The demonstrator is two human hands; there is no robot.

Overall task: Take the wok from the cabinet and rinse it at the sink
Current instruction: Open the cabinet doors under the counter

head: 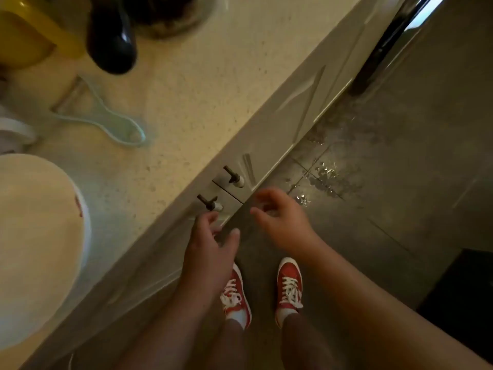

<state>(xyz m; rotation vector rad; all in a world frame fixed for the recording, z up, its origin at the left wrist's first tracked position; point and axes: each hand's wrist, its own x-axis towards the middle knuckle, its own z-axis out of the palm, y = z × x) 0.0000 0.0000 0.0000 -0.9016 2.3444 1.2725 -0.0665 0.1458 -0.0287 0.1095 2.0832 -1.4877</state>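
I look down at two white cabinet doors under the counter, both closed. The left door carries a dark handle (209, 202) and the right door (290, 113) a matching handle (233, 176). My left hand (210, 244) hovers just below the left handle, fingers apart and empty. My right hand (280, 217) hangs in front of the right door's lower corner, fingers loosely curled and holding nothing. No wok and no sink are in view.
The speckled beige countertop (170, 108) holds a light blue peeler (106, 121), a dark bottle (112, 41), a yellow container (26, 36) and a large white bowl (37, 249). Water drops glisten on the grey floor tiles (325, 174). Red sneakers (237, 297) stand below.
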